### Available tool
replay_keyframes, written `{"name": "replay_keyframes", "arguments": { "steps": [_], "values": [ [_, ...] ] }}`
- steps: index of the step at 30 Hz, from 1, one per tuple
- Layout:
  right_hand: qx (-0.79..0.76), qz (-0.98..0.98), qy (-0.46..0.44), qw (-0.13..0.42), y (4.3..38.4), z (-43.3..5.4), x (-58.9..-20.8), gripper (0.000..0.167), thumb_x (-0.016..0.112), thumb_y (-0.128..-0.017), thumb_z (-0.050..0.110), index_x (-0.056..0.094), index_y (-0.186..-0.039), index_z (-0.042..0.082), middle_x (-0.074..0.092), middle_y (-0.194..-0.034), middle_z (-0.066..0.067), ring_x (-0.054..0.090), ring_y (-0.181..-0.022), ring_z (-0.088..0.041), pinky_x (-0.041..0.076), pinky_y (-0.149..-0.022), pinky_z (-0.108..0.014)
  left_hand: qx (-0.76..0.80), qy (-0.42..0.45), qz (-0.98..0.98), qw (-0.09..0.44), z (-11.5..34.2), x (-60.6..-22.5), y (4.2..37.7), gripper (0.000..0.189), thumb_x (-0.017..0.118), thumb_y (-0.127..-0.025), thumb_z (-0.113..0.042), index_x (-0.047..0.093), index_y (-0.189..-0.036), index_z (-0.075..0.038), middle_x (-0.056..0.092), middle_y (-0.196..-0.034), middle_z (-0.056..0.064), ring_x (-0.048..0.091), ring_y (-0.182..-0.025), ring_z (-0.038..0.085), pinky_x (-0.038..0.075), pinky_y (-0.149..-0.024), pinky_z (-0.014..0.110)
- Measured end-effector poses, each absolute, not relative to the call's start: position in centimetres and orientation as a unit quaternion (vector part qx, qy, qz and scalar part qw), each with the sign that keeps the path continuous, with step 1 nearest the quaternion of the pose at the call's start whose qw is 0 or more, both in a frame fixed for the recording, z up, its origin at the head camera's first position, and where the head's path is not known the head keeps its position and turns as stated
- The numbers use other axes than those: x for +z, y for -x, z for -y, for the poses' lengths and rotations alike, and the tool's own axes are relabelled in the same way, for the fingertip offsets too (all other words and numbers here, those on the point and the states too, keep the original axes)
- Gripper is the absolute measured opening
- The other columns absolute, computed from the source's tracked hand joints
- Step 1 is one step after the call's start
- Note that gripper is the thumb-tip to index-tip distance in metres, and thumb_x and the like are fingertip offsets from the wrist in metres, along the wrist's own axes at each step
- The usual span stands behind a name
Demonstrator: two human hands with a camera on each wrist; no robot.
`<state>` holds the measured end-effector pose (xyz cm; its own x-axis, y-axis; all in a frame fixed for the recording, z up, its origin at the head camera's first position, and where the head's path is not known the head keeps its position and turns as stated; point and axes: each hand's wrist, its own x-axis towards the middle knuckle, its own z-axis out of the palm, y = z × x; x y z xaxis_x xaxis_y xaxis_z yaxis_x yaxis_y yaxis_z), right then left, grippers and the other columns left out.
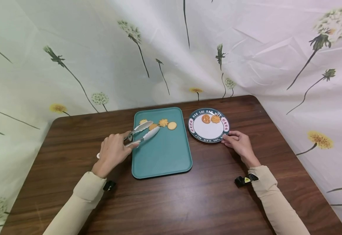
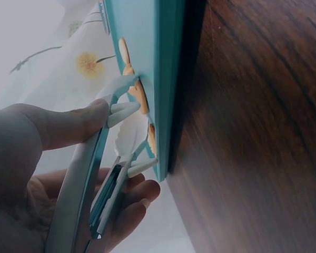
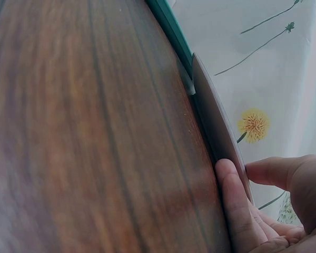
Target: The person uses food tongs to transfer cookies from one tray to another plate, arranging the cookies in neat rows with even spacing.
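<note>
Brown table [image 1: 212,195]; left hand [image 1: 112,150] grips tongs [image 1: 151,133], right hand [image 1: 239,143] pinches plate [image 1: 207,131]; tongs partly hide cookie [image 1: 152,127].

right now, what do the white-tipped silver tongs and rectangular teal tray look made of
White-tipped silver tongs: arms probably metal, with a grey sheen; scalloped tips possibly plastic or silicone, matte-looking. Rectangular teal tray: likely satin plastic, evenly coloured with rounded corners.
</note>
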<state>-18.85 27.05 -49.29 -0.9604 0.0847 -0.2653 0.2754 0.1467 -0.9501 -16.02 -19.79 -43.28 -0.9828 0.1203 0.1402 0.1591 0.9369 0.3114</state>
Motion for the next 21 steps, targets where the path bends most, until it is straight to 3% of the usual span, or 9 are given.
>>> {"name": "replay_keyframes", "arguments": {
  "steps": [12, 21],
  "values": [
    [-0.652, -0.745, -0.117, 0.072, 18.8, -26.8, -49.3, 0.046, 0.068, -0.102, 0.017, 0.051, -0.135, -0.01, 0.075, -0.082, 0.013, 0.074, -0.078, 0.001, 0.06, -0.078, -0.018, -0.167, 0.085, 0.981, 0.06, 19.7, -42.8, 15.6, 0.065, 0.081, -0.09, -0.044, 0.067, -0.138, -0.002, 0.045, -0.045, 0.003, 0.031, -0.044, 0.015, 0.026, -0.038, 0.031],
    [-0.653, -0.744, -0.116, 0.076, 18.8, -27.0, -49.3, 0.049, 0.068, -0.102, 0.016, 0.049, -0.139, -0.011, 0.076, -0.085, 0.012, 0.074, -0.078, 0.001, 0.06, -0.079, -0.018, -0.182, 0.11, 0.974, 0.077, 18.4, -42.0, 15.5, 0.062, 0.082, -0.089, -0.044, 0.07, -0.135, -0.005, 0.051, -0.048, 0.0, 0.042, -0.045, 0.015, 0.032, -0.039, 0.031]
  ]
}}
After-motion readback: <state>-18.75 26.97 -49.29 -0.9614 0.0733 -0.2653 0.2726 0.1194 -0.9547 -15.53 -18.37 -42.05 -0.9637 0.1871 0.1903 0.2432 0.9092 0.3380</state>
